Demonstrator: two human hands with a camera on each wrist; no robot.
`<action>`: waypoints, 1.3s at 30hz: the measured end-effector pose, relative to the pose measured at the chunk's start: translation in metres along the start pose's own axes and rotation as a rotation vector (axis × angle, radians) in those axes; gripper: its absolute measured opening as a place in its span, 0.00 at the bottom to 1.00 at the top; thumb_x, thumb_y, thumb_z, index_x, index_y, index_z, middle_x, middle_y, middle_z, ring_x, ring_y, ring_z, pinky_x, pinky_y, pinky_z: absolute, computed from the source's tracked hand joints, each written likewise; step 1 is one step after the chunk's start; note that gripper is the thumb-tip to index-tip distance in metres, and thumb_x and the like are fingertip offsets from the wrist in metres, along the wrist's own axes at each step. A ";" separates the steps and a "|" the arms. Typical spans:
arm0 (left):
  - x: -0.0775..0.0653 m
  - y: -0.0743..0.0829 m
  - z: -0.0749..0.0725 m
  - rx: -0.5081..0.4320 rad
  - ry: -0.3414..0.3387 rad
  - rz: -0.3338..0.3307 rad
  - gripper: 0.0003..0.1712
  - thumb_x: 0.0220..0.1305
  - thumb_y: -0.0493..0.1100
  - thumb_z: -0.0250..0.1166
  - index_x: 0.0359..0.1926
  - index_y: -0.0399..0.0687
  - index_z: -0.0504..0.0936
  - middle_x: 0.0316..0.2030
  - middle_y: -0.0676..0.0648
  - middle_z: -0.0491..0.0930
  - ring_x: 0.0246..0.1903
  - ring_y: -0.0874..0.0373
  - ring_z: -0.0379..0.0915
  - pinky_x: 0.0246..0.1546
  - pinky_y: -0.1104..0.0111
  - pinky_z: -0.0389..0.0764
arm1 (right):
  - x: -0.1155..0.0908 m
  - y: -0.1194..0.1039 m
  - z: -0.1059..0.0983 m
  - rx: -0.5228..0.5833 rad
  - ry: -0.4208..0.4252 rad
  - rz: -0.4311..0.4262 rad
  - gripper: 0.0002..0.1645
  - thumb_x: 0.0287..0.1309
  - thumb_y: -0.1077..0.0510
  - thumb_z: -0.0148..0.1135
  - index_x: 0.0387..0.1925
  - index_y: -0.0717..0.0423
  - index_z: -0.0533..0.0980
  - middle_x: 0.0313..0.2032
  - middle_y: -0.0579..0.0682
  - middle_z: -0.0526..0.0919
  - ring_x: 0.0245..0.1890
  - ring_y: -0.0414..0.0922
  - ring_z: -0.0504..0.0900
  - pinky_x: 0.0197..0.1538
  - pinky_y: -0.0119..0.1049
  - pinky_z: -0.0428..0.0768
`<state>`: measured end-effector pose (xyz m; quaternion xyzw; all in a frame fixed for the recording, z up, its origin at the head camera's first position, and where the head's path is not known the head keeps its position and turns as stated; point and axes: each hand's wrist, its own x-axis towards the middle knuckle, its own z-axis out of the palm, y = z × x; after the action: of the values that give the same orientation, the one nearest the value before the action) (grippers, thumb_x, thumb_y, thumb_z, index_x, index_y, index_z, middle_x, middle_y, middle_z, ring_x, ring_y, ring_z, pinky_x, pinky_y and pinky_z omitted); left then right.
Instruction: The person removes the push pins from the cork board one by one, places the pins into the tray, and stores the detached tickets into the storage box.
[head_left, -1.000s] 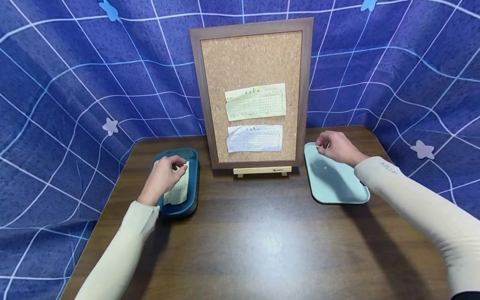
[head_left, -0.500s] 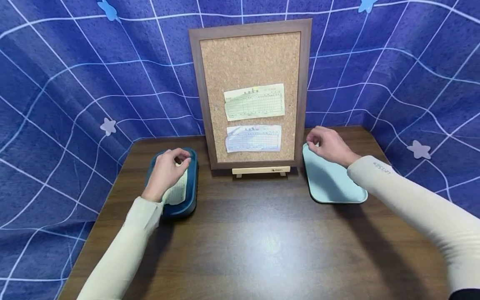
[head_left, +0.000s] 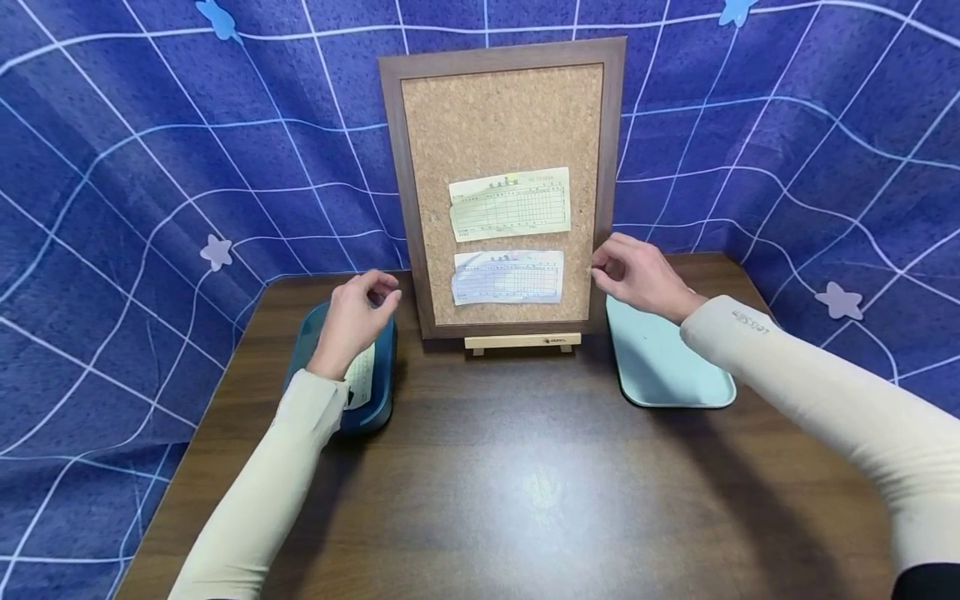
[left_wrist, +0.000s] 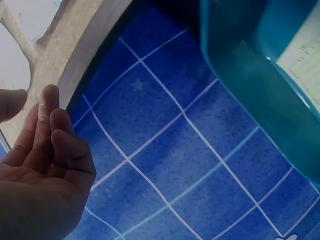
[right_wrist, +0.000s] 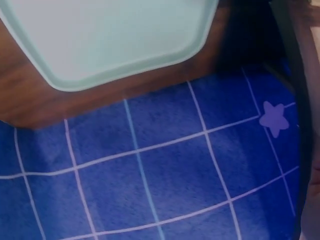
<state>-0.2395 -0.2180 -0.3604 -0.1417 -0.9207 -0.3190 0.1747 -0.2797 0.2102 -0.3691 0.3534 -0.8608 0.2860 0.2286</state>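
Showing a brown-framed cork board [head_left: 502, 117] at the back of a dark wood-grain bench [head_left: 480, 500], with two printed forms attached one above the other: a pale green form [head_left: 511, 212], slightly tilted, and just beneath, not overlapping, a pale blue form [head_left: 508, 283]. Bearing a tiny coloured spot at each top edge, perhaps a pin, too small to be sure.

Reaching with the right hand [head_left: 641, 275] to the board's right frame edge, fingers bent, thumb and fingertips close together; impossible to tell whether holding something small. Keeping the left hand [head_left: 352, 321] above the far part of a deep teal-blue bin [head_left: 384, 383], near the board's left side, fingers loosely bent, with a narrow gap to the thumb and nothing visible between.

Having just moved both hands inward and upward, from over the bin and over a pale aqua tray [head_left: 675, 375], toward the board. Suggesting, by judgement, a shift of work from containers to board, with both attached forms unmoved.

Lying in the bin, another pale green slip [head_left: 362, 371]. Below the board, a light wooden stand [head_left: 517, 341]; behind, a blue grid-patterned curtain [head_left: 225, 150] with stars.
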 end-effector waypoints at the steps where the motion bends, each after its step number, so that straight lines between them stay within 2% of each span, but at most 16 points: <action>1: 0.003 0.002 0.001 -0.006 0.006 0.004 0.09 0.62 0.43 0.63 0.41 0.43 0.81 0.30 0.48 0.79 0.30 0.55 0.72 0.33 0.63 0.70 | 0.003 -0.001 0.000 -0.006 0.000 -0.009 0.02 0.51 0.63 0.62 0.30 0.56 0.77 0.28 0.47 0.75 0.26 0.41 0.73 0.30 0.33 0.69; 11: 0.030 0.019 0.006 -0.015 0.026 0.042 0.12 0.61 0.42 0.64 0.43 0.41 0.80 0.28 0.47 0.78 0.28 0.55 0.71 0.33 0.64 0.71 | 0.027 -0.011 -0.001 -0.067 -0.004 -0.057 0.03 0.51 0.62 0.61 0.27 0.55 0.74 0.26 0.48 0.72 0.25 0.41 0.71 0.29 0.34 0.68; 23: 0.047 0.030 0.008 -0.014 0.045 0.058 0.12 0.61 0.43 0.63 0.43 0.41 0.80 0.28 0.48 0.80 0.27 0.56 0.71 0.32 0.65 0.70 | 0.043 -0.021 0.000 -0.056 -0.018 -0.091 0.03 0.50 0.65 0.60 0.30 0.58 0.75 0.27 0.49 0.72 0.26 0.44 0.72 0.30 0.34 0.69; 32: 0.061 0.045 0.017 -0.034 0.038 0.056 0.13 0.62 0.43 0.62 0.44 0.40 0.80 0.30 0.48 0.81 0.27 0.57 0.71 0.32 0.66 0.70 | 0.052 -0.028 0.005 -0.067 -0.070 -0.076 0.04 0.52 0.66 0.60 0.31 0.56 0.76 0.29 0.47 0.72 0.28 0.43 0.71 0.32 0.35 0.69; 39: 0.077 0.057 0.024 0.018 0.030 0.026 0.13 0.62 0.45 0.61 0.44 0.44 0.80 0.30 0.51 0.80 0.30 0.59 0.72 0.34 0.66 0.71 | 0.059 -0.032 0.006 -0.082 -0.078 -0.074 0.05 0.53 0.66 0.59 0.33 0.56 0.76 0.32 0.46 0.74 0.31 0.42 0.73 0.35 0.35 0.72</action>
<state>-0.2928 -0.1481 -0.3158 -0.1472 -0.9190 -0.3103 0.1937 -0.2949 0.1593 -0.3278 0.3861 -0.8664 0.2280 0.2198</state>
